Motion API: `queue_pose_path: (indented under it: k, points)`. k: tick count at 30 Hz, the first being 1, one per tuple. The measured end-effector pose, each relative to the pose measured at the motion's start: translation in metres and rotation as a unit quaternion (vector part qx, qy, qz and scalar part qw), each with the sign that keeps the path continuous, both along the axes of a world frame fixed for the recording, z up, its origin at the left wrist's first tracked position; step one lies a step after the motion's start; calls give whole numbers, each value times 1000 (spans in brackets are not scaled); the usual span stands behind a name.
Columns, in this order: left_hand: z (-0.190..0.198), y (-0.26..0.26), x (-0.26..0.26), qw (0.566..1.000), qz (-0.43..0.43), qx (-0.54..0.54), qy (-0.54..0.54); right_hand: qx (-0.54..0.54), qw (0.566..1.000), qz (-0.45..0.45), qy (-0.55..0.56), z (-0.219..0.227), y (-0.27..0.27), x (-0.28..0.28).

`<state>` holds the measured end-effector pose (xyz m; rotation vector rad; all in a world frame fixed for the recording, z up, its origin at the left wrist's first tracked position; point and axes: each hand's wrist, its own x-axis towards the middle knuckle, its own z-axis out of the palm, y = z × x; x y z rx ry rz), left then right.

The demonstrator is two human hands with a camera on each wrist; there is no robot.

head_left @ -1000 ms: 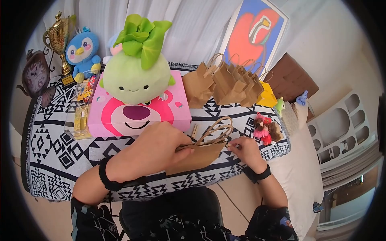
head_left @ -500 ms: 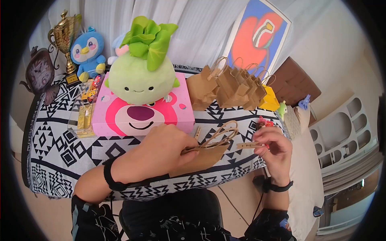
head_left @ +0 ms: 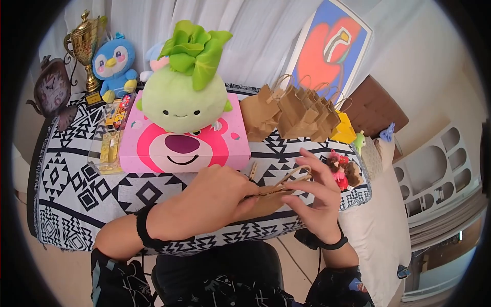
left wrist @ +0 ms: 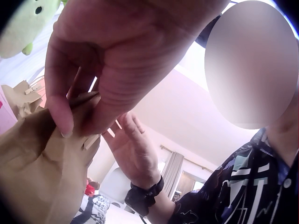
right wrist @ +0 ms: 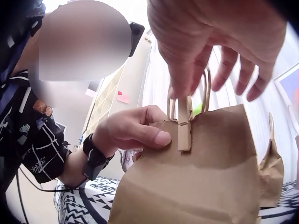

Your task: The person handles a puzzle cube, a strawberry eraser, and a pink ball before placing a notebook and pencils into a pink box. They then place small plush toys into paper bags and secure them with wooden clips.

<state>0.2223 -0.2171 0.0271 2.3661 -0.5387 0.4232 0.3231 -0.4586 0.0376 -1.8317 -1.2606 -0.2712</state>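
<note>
Pinching clothespin (right wrist: 184, 126) onto bag (right wrist: 205, 177) now, right hand (head_left: 317, 197); left hand (head_left: 212, 197) still gripping.

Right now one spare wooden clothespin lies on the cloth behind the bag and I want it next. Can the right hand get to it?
Probably yes. The right hand pinches a clothespin on the paper bag; the spare clothespin lies close behind, only the bag's handles between.
</note>
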Motion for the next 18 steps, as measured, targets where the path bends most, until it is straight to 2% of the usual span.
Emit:
queue_pose_path:
  k: [1, 2, 3, 5, 6, 7, 9, 11, 13, 15, 17, 18]
  points:
    - [0, 1, 0, 1000, -4, -5, -2, 56, 998, 22, -12, -4, -4, 3]
    - [0, 2, 0, 1000, -2, -6, -3, 103, 995, 2, -18, -11, -6, 7]
    - [-1, 3, 1, 1000, -5, -11, -1, 101, 995, 4, -19, -10, -8, 7]
    - [-1, 3, 1, 1000, -9, -15, -1, -20, 993, -53, 100, -3, -9, 3]
    - [0, 2, 1, 1000, -14, -26, -2, -73, 992, -34, 101, -7, -10, 6]
    - [0, 1, 1, 999, -19, -37, -4, -72, 992, -34, 99, -8, -13, 8]
    - [-1, 0, 4, 999, -15, -50, -13, -156, 988, -5, 4, -6, -24, 12]
    - [0, 0, 3, 998, -9, -65, -20, -132, 991, -28, 7, 3, -32, 17]
    - [8, 0, 0, 997, 71, -26, -7, -125, 982, -134, 36, 15, -49, 30]
    - [6, 0, 0, 996, 83, -32, -21, -38, 978, -188, 86, 12, -61, 52]
    - [6, -1, -1, 994, 92, -37, -35, 1, 955, -255, 152, 26, -53, 60]
    - [7, 0, -1, 995, 85, -26, -34, -1, 957, -273, 95, 28, -49, 71]
